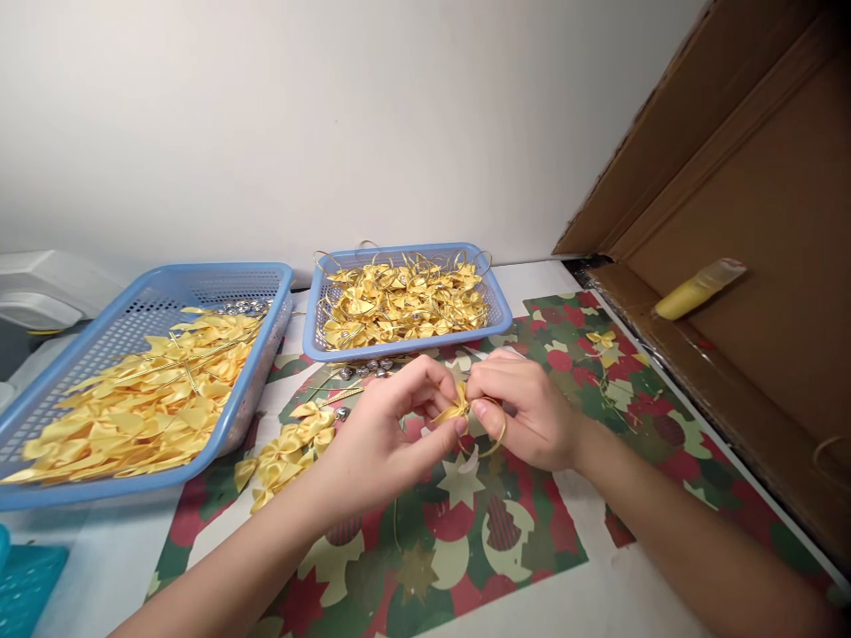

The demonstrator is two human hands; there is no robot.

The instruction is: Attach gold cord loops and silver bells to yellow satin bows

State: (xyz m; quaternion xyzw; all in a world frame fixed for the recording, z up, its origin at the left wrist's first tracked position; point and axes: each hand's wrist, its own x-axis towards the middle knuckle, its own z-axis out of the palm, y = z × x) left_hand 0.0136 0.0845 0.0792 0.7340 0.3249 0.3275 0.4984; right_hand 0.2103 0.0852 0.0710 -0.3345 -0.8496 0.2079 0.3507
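My left hand (382, 434) and my right hand (525, 408) meet over the patterned paper (465, 549), both pinched on one yellow ribbon bow (456, 409) with a thin gold cord loop (495, 434) hanging from it. Just left of my left hand lies a small pile of yellow bows (289, 452). A few small silver bells (365, 368) lie beyond the hands, in front of the far basket.
A large blue basket (86, 346) of plain yellow bows stands at the left. A smaller blue basket (495, 306) of bows with gold loops stands behind the hands. An open cardboard box (764, 266) with a yellow tube (695, 290) is at the right. One loose bow (603, 339) lies near it.
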